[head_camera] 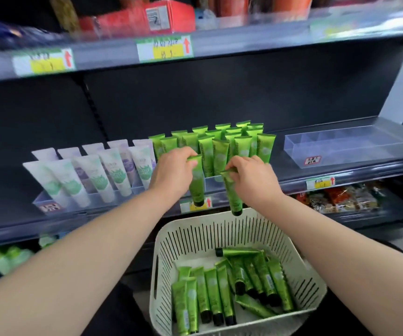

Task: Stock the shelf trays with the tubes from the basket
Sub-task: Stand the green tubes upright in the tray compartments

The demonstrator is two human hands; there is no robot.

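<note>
My left hand (pixel 171 172) pinches the crimped top of a green tube (pixel 197 185) that hangs cap down in front of the shelf edge. My right hand (pixel 253 178) pinches a second green tube (pixel 232 194) the same way, just right of the first. Both hang before the clear tray (pixel 211 181) in which several green tubes (pixel 220 146) stand in rows. Below, a cream slotted basket (pixel 299 267) holds several more green tubes (pixel 222 292) lying loose.
A tray of white and lilac tubes (pixel 94 175) stands left of the green ones. An empty clear tray (pixel 341 146) sits to the right. The shelf above (pixel 244 42) carries red boxes and price labels. Packets (pixel 341 198) lie on the lower shelf at right.
</note>
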